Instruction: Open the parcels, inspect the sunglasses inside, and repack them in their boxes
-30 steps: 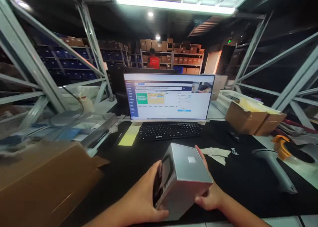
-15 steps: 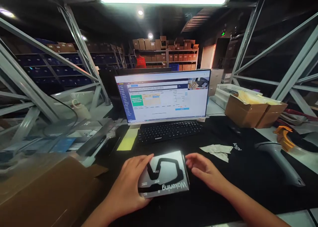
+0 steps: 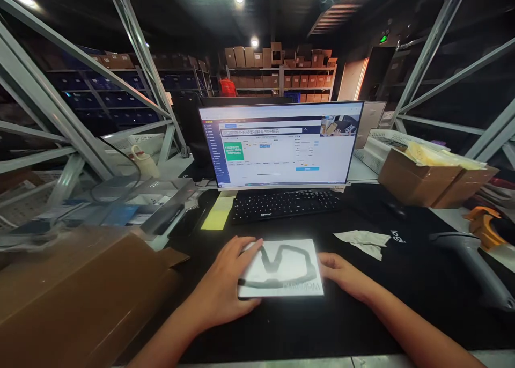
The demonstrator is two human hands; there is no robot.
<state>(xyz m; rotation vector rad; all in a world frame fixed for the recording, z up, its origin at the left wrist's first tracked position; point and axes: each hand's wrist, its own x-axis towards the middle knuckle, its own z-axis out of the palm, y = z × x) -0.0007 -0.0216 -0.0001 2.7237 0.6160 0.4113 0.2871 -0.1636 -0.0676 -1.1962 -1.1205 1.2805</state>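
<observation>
A small white box with a thick dark angular outline and the upside-down word "Wakening" is over the black desk mat, its top washed out by glare. My left hand wraps round its left end, thumb and fingers along the edges. At the opposite end, my right hand has its bent fingers against the box's side, the fingertips partly hidden. Just beyond the box are a black keyboard and a yellow paper slip. A crumpled white paper lies beyond my right hand.
A lit monitor stands behind the keyboard. On the right are a grey handheld scanner, an orange tape dispenser and cardboard boxes. A large carton fills the near left. Metal shelf posts frame the desk.
My right hand has come in from beside the box to touch its right side. The box now lies flatter, with stronger glare on top. The camera view has tilted down and shifted left.
</observation>
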